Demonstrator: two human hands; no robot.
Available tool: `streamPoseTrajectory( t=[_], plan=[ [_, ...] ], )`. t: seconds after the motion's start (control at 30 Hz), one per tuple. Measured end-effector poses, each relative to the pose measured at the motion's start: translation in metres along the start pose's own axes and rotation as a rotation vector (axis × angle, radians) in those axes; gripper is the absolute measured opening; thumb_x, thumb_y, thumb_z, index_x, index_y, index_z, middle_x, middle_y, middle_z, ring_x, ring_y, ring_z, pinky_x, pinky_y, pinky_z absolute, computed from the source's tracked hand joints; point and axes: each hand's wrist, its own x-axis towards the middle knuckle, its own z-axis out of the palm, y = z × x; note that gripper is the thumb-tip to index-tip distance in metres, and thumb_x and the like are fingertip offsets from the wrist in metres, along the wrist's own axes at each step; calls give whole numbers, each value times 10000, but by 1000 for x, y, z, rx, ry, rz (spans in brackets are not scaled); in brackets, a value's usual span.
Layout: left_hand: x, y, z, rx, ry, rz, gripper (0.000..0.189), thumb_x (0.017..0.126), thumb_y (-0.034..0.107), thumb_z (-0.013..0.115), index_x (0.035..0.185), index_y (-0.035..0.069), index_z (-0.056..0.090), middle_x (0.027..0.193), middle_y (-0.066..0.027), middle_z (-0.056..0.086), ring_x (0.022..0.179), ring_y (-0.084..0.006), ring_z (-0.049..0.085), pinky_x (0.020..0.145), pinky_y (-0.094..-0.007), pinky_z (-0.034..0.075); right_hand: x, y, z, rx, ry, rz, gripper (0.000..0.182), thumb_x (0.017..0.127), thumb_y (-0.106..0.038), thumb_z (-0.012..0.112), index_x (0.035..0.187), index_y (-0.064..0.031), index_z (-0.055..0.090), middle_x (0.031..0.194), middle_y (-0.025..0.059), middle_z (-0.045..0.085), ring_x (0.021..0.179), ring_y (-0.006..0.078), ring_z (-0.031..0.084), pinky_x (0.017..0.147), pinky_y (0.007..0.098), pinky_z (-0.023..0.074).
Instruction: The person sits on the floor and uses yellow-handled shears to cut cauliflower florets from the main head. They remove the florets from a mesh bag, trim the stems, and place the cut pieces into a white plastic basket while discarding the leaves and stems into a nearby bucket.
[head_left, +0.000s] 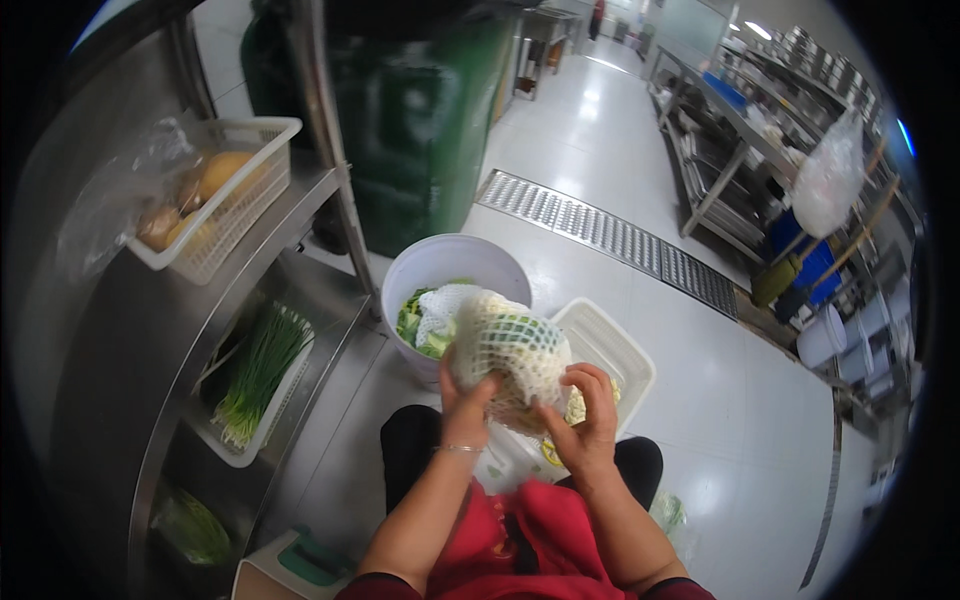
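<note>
A cauliflower (499, 330) in a white foam net sleeve is held up between my hands, green leaves showing through the mesh. My left hand (469, 409) grips its left side, thumb across the net. At its lower right, my right hand (585, 420) has thumb and fingertips on the net's edge. Behind it stands a white bucket (457, 251) with green leaves (411, 319) and a discarded foam net (442, 307) inside. A white plastic basket (634, 352) to the right holds cauliflower pieces (577, 405), partly hidden by my right hand.
A steel shelf (97, 360) on the left carries a basket of yellow-brown produce (225, 176) and a basket of green onions (262, 382). A green wheeled bin (420, 135) stands behind the bucket. A metal drain grate (600, 229) crosses the floor. Bagged produce (667, 510) lies by my right knee.
</note>
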Motion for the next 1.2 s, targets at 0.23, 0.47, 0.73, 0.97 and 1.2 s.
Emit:
streamPoseTrajectory(
  t=[0.23, 0.47, 0.73, 0.97, 1.2],
  plan=[
    [31, -16, -23, 22, -7, -70, 834, 667, 2, 722, 1386, 122, 316, 1246, -98, 483, 1116, -226, 503, 930, -354, 448, -2, 53, 12, 614, 143, 444, 102, 892, -56, 566, 991, -64, 543, 895, 16, 580, 798, 120, 588, 731, 256, 500],
    [50, -33, -34, 46, -249, -427, 766, 729, 107, 725, 1395, 130, 348, 1238, -62, 506, 1105, -204, 505, 917, -329, 438, 41, 59, -34, 735, -209, 894, 148, 844, -103, 584, 984, -79, 544, 730, -23, 520, 547, 56, 484, 455, 195, 381],
    [63, -46, -69, -138, -404, -605, 662, 845, 243, 617, 1419, 151, 299, 1270, -77, 506, 1139, -216, 502, 919, -353, 443, 116, 53, -39, 94, -486, 422, 180, 760, -112, 714, 883, 14, 674, 744, 23, 612, 681, 77, 533, 624, 237, 441],
    [58, -28, -49, 1, -608, -666, 568, 884, 260, 554, 1385, 83, 353, 1337, -83, 464, 1216, -194, 442, 1000, -320, 369, 153, 71, 29, -42, -480, 324, 226, 794, -186, 707, 843, 32, 666, 677, 53, 634, 619, 82, 534, 576, 257, 446],
    [60, -13, -42, -176, -544, -626, 562, 900, 312, 491, 1391, 87, 336, 1356, -92, 439, 1231, -212, 424, 1017, -341, 356, 165, 75, 40, 36, -535, 282, 242, 789, -208, 717, 818, 28, 672, 629, 77, 612, 590, 102, 527, 560, 287, 437]
  ],
)
